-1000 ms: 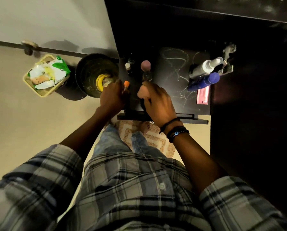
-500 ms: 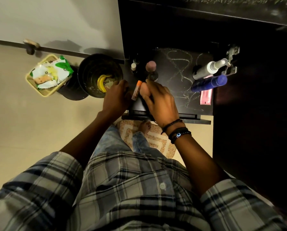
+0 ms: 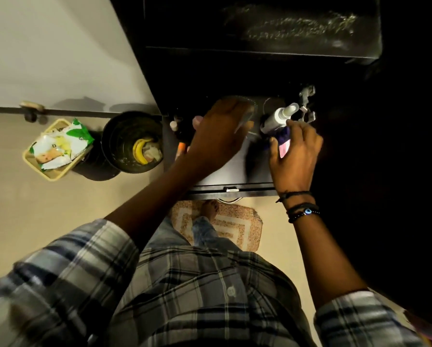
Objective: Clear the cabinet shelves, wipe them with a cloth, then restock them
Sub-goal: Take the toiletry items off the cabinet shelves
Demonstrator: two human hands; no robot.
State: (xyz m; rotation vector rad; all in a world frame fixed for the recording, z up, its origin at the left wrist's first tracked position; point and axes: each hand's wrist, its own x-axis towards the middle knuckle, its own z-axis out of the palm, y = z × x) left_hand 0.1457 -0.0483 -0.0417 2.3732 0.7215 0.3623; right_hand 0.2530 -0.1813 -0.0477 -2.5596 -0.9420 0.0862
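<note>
right hand (image 3: 295, 156): fingers (image 3: 303, 129) curled over the blue bottle (image 3: 284, 134), thumb on its near side; holding it, I think.
left hand (image 3: 220, 131): stretched fairly flat over the shelf (image 3: 235, 171), blurred; nothing held that I can see.
blue bottle: lying at the shelf's right end, touching the white spray bottle (image 3: 280, 118); pink tube (image 3: 284, 149) shows under my palm.
handling: plastic, light, smooth, probably rolls; grip mid-body. The tube is soft, so take it flat and don't squeeze.
spray bottle: grab the body, not the nozzle.
left end: small bottles (image 3: 174, 125) and orange-capped stick (image 3: 181, 147); tippy, pinch low.
floor: bin (image 3: 114, 136), basket (image 3: 34, 162), mat (image 3: 245, 221).
</note>
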